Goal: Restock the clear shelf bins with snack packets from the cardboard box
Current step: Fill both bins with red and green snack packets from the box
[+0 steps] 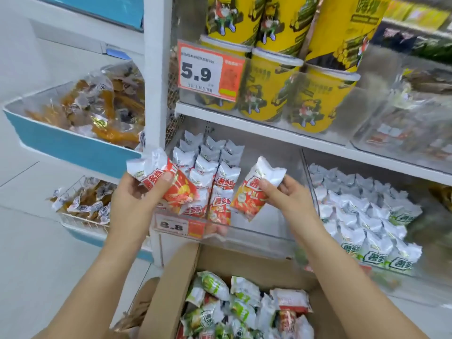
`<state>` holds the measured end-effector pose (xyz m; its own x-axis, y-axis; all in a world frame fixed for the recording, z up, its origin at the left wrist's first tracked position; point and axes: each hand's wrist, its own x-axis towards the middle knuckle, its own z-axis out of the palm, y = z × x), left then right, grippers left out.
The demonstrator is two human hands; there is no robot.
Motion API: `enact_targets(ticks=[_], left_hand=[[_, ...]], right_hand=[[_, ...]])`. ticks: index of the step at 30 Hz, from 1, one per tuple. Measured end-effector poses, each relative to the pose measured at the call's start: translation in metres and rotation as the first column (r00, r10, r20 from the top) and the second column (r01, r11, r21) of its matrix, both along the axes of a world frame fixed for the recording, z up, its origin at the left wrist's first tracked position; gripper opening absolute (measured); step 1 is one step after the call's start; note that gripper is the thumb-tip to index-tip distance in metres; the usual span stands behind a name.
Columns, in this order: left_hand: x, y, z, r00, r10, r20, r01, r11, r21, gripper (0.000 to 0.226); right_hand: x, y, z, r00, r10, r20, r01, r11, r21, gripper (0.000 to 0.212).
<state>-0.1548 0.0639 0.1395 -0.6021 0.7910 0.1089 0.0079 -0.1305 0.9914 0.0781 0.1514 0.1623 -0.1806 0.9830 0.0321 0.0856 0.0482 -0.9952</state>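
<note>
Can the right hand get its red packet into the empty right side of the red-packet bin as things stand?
Probably yes: the right hand holds its red packet just above the bin, whose right side is open and unblocked.

Both forearms are bare from the bottom edge of the view up to the wrists, with no sleeve showing. The left hand (137,192) and right hand (285,192) have short, plain fingernails, thumbnails facing up.
</note>
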Motion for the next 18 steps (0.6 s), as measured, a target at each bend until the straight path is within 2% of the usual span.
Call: enact_targets(ticks=[3,6,8,10,13,15,18], left_hand=[[-0.009,0.006,0.003,0.999,0.047,0.022,-0.047,0.999,0.001,0.030],[-0.014,0.011,0.002,0.998,0.057,0.007,-0.057,0.998,-0.017,0.035],[-0.015,0.014,0.002,0.998,0.066,-0.014,-0.066,0.998,-0.023,0.035],[-0.015,0.015,0.004,0.997,0.066,-0.032,-0.066,0.998,-0.022,0.038],[-0.015,0.014,0.004,0.995,0.070,-0.067,-0.072,0.997,-0.029,0.041],[-0.016,0.013,0.003,0.994,0.065,-0.086,-0.068,0.997,-0.034,0.040],[-0.017,0.011,0.001,0.992,0.050,-0.114,-0.056,0.997,-0.053,0.039]], right_hand=[[-0.017,0.023,-0.030,0.987,0.097,0.126,-0.069,0.976,-0.208,0.031],[-0.025,0.034,-0.047,0.985,0.143,0.096,-0.094,0.912,-0.399,0.025],[-0.026,0.039,-0.049,0.981,0.161,0.109,-0.097,0.890,-0.446,0.025],[-0.027,0.042,-0.051,0.977,0.178,0.115,-0.103,0.874,-0.475,0.042],[-0.032,0.048,-0.057,0.986,0.164,-0.014,-0.140,0.791,-0.595,0.080],[-0.037,0.050,-0.058,0.988,0.139,-0.064,-0.147,0.741,-0.655,0.091],[-0.047,0.046,-0.055,0.972,0.234,-0.002,-0.182,0.748,-0.638,0.068]])
